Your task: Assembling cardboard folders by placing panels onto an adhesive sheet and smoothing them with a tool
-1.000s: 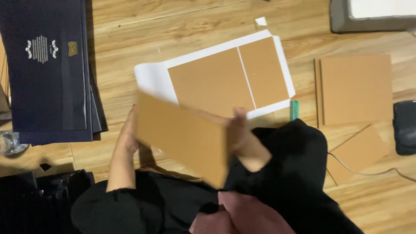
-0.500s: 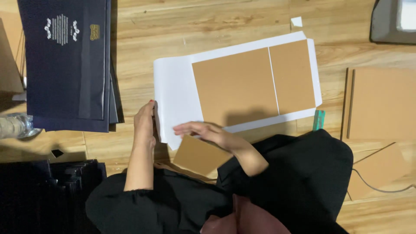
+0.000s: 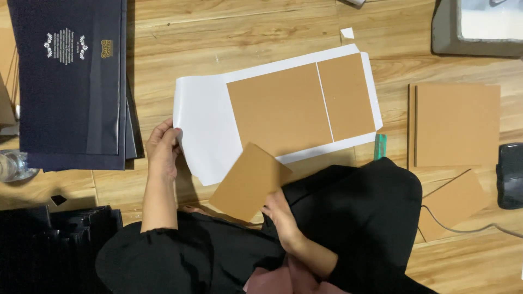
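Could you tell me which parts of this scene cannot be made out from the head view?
- Right hand: its fingers go under the loose brown card, so the grip is hidden.
- White sheet: its near corner is covered by that card.
- Grey tray: cut off by the top edge.
- Clear glass object: cut off by the left edge, kind unclear.
- Left hand: fingertips curl over the sheet's edge.
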